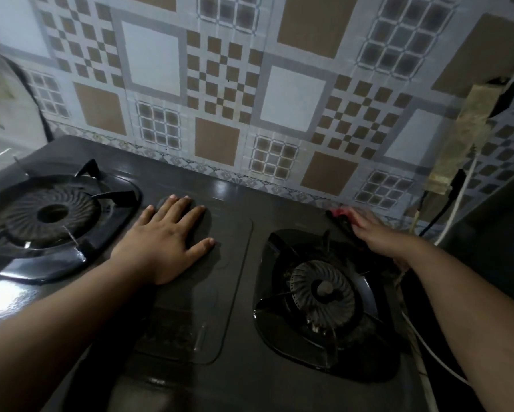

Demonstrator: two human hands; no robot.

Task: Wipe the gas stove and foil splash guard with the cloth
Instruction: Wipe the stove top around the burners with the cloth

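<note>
Head cam shows the red cloth (340, 212) pressed under the right hand (377, 233) at the stove's (238, 292) back right corner, right up against the patterned foil splash guard (250, 93); it's blurry, so I can't tell how tight the grip is. Left hand (163, 242) lies flat and open between the two burners.

Your left hand (163, 239) lies flat, palm down, with the fingers spread wide and the thumb out to the side. Your left arm is stretched out straight. Your right hand (374, 233) reaches farther forward and looks blurry, so its fingers are hard to make out. Both arms are bare.
</note>
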